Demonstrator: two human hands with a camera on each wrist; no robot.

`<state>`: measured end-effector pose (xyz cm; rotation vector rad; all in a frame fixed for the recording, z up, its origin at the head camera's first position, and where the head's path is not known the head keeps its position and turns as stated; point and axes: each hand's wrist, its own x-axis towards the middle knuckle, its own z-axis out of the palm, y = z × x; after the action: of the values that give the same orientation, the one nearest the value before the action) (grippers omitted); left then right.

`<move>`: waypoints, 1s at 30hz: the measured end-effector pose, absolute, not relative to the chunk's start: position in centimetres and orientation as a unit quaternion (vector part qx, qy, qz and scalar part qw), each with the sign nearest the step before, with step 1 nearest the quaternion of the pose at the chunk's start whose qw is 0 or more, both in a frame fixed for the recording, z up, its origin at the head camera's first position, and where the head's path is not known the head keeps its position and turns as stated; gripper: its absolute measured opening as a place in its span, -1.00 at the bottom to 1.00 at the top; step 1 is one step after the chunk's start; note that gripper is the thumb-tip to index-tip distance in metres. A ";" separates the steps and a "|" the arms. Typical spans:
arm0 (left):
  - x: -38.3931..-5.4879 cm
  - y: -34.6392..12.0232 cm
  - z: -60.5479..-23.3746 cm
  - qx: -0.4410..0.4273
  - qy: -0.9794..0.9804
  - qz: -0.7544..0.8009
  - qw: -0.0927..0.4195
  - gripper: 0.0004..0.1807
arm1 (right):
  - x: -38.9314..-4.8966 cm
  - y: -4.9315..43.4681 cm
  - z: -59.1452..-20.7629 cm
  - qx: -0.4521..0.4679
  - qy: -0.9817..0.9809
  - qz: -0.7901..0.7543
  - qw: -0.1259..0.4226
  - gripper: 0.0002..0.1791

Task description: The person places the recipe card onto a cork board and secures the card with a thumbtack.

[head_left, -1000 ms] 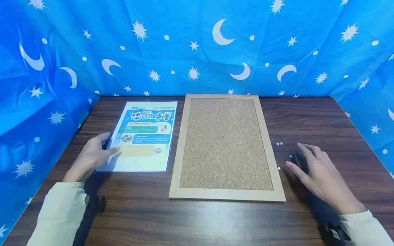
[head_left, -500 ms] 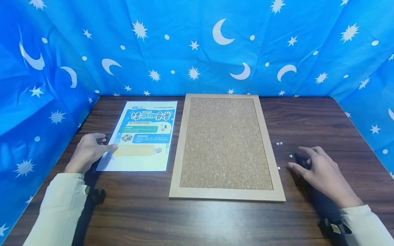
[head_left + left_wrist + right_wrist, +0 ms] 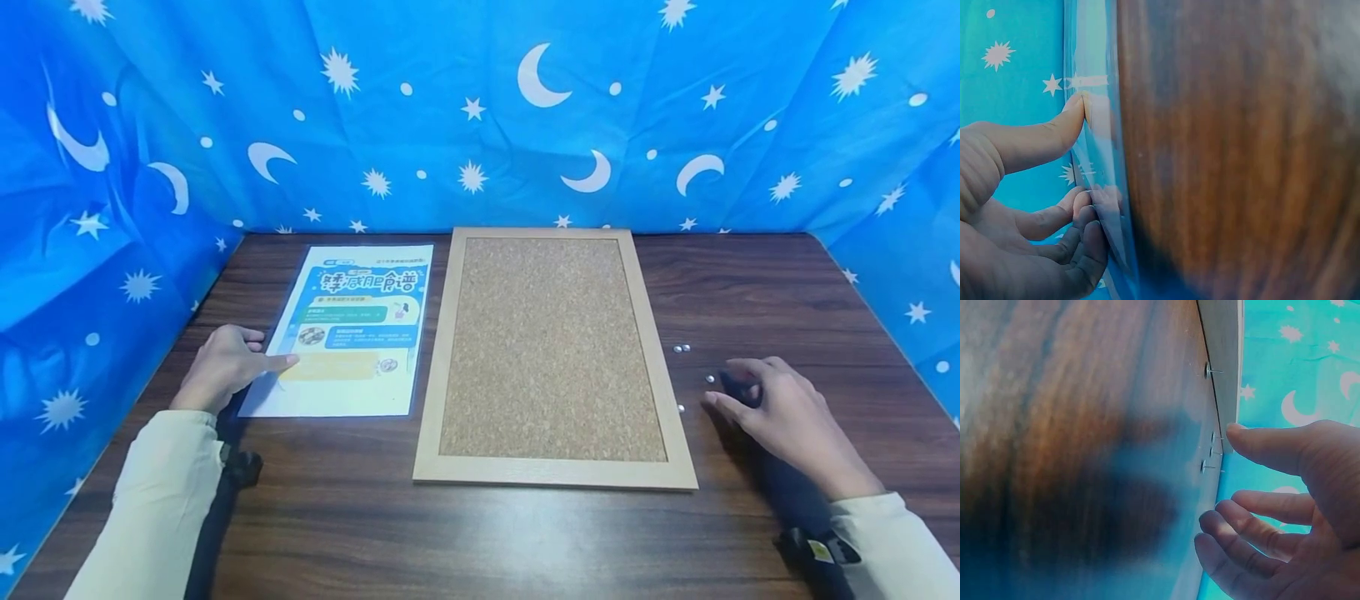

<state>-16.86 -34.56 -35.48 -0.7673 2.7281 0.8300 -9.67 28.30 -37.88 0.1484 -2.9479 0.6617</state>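
A wood-framed cork board [image 3: 555, 350] lies on a dark desk [image 3: 525, 542]. Left of the board is a printed sheet [image 3: 356, 329]; the person's left hand [image 3: 221, 364] has its thumb touching the side farthest from the board, fingers loosely bent, not gripping. Right of the board, 4 pins [image 3: 709, 379] sit points-up, and just past them the right hand [image 3: 783, 417] has parted fingers holding nothing

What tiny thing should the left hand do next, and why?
Maybe the left hand should pinch the printed sheet: its thumb is over the sheet, its other fingers are by the sheet's left edge, and the corkboard lies alongside, uncovered.
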 end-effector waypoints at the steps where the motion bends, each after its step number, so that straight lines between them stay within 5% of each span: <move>1: -16.9 -34.6 -35.5 -0.258 0.920 0.280 0.098 0.02 | -9.7 28.3 -37.9 0.049 -0.973 0.219 0.059 -0.38; 19: -17.1 -34.8 -35.6 -0.253 0.915 0.294 0.113 -0.02 | -9.4 27.6 -37.4 0.084 -0.968 0.228 0.066 -0.48; 30: -16.3 -36.1 -35.3 -0.240 0.903 0.338 0.118 -0.07 | -9.2 26.6 -37.2 0.085 -0.966 0.244 0.018 -0.52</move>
<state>-16.34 -36.07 -35.28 -0.7008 2.6411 0.9882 -9.21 26.57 -37.15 0.2651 -3.0000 0.7582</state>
